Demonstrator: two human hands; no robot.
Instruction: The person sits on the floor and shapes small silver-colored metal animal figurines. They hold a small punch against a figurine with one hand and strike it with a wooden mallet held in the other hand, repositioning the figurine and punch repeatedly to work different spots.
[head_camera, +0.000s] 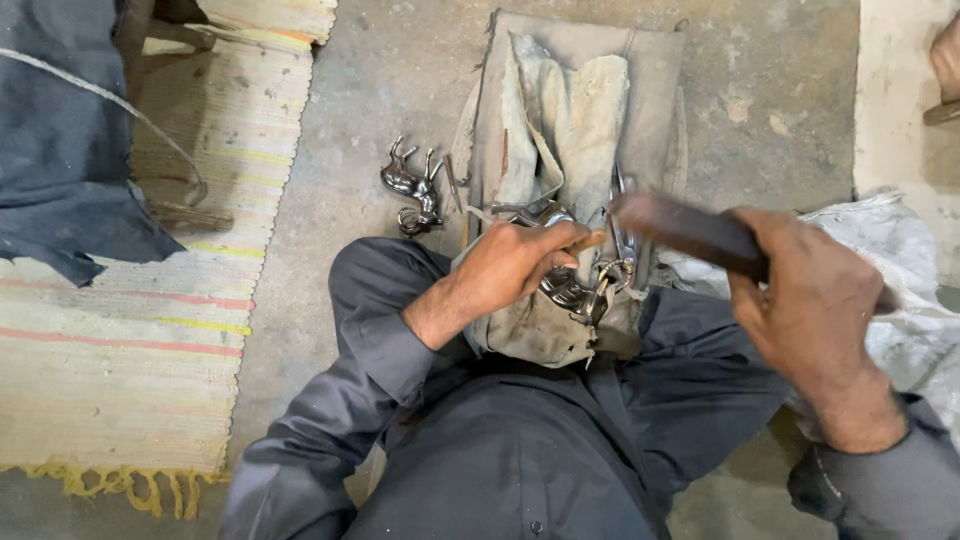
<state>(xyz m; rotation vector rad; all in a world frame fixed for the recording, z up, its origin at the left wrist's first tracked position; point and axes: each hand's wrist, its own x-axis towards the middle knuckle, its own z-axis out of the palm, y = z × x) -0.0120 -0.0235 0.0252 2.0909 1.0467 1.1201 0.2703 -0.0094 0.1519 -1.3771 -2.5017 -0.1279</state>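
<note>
My left hand (515, 265) grips a shiny metal figurine (575, 290) and presses it onto a dirty cloth pad (570, 110) that lies over my lap. My right hand (805, 295) is closed around a dark flat tool (680, 228), probably a file. Its tip reaches over the figurine, and it looks blurred from motion. A second shiny metal animal figurine (412, 187) lies on the concrete floor just left of the cloth, apart from both hands.
A striped woven mat (140, 330) with a yellow fringe covers the floor at left. A dark blue cloth (60, 130) and a cord lie on it. A white sack (890, 290) sits at right. Grey concrete floor (770, 110) lies beyond.
</note>
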